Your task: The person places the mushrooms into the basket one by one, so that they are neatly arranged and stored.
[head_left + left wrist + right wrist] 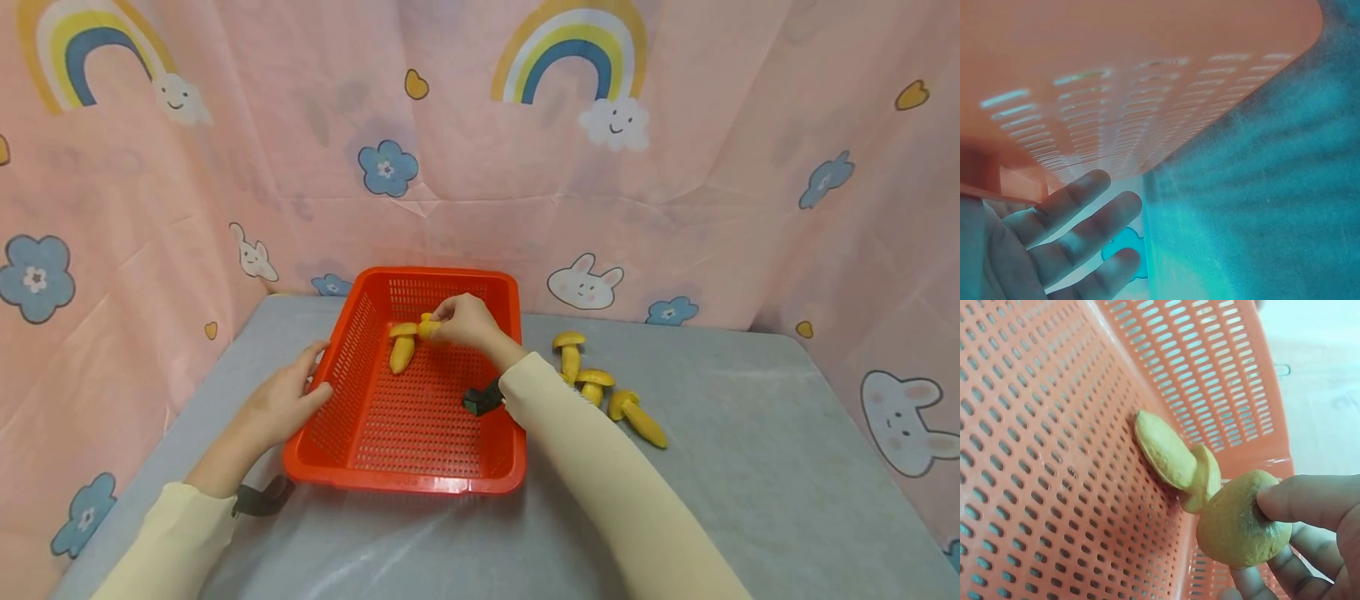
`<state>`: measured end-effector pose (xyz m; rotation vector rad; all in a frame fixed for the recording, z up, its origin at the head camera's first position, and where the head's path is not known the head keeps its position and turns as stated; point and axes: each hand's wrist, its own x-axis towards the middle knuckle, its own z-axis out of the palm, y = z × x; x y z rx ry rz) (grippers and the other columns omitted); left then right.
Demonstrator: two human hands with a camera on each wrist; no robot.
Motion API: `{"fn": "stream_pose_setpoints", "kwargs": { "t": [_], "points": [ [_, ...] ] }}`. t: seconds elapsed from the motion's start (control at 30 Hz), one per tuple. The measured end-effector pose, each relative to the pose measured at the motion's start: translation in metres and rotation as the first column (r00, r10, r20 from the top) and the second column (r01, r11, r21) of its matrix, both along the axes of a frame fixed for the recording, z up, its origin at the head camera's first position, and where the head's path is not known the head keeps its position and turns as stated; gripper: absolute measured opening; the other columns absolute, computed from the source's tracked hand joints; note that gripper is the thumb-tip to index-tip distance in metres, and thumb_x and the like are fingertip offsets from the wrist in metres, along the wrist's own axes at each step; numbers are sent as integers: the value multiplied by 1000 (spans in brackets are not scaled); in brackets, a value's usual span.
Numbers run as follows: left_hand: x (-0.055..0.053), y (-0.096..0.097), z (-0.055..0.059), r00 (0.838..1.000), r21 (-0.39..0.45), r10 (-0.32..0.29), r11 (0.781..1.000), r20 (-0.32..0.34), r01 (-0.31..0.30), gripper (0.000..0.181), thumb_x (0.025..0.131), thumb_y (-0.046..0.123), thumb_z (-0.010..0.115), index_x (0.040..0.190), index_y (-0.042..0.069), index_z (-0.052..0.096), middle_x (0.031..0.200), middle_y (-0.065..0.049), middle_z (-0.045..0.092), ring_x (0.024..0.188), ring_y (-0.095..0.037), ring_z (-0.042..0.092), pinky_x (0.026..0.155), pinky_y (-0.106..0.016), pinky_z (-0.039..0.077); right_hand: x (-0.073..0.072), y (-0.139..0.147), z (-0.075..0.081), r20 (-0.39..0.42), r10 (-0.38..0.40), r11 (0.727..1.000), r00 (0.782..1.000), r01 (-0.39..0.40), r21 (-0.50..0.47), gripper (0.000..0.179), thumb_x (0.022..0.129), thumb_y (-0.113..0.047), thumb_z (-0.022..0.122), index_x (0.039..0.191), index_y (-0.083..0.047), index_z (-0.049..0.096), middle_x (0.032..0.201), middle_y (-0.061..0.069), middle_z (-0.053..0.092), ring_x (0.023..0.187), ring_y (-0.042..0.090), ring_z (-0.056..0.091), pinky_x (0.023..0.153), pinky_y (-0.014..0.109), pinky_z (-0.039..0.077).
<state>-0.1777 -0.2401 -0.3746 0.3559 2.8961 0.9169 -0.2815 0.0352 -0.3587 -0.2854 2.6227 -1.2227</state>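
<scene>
A red plastic basket with slotted walls stands on the table in the head view. Inside it lies a yellow mushroom, near the back left corner. My right hand is over the basket, pinching a second yellow mushroom by its rounded, dark-spotted cap between thumb and fingers. In the right wrist view this cap hangs close to the lying mushroom. My left hand is at the basket's left rim, thumb over the edge. Its other fingers stretch out straight along the outside of the slotted wall.
Several more yellow mushrooms lie on the grey table right of the basket, partly hidden by my right sleeve. A pink curtain with rainbows and rabbits hangs behind the table and at its sides.
</scene>
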Motion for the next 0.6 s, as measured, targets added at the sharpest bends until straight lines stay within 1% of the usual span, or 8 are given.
{"fn": "stream_pose_setpoints", "kwargs": {
  "t": [0.13, 0.27, 0.37, 0.6],
  "points": [
    [0, 0, 0, 1000, -5, 0, 1000, -2, 0, 63, 94, 22, 48, 150, 8, 24, 128, -27, 57, 98, -32, 67, 73, -40, 59, -2, -2, -4, -7, -5, 1000, 1000, 5, 4, 21, 80, -11, 74, 100, -7, 70, 104, 8, 67, 86, 20, 58, 72, 28, 52],
    [1, 0, 1, 1000, 4, -1, 1000, -9, 1, 63, 94, 22, 48, 150, 7, 24, 129, -28, 56, 98, -33, 66, 73, -41, 59, -2, -2, -9, -30, 33, 999, 999, -33, 1, 22, 80, -11, 74, 101, -7, 70, 101, 8, 65, 87, 20, 57, 73, 28, 51],
    [2, 0, 2, 1000, 7, -2, 1000, -11, 2, 63, 94, 22, 48, 150, 7, 24, 129, -28, 56, 98, -33, 67, 72, -41, 59, -1, -3, -12, -37, 57, 998, 998, -57, 12, 21, 81, -12, 73, 102, -7, 70, 97, 8, 64, 85, 20, 55, 72, 27, 49],
    [1, 1, 1, 1000, 1, -1, 1000, -12, 1, 62, 94, 22, 48, 150, 7, 25, 129, -28, 56, 97, -31, 67, 72, -40, 59, 1, -4, -17, -21, 52, 997, 998, -50, 61, 22, 83, -12, 72, 104, -8, 68, 98, 7, 63, 86, 20, 55, 74, 29, 50]
  ]
}}
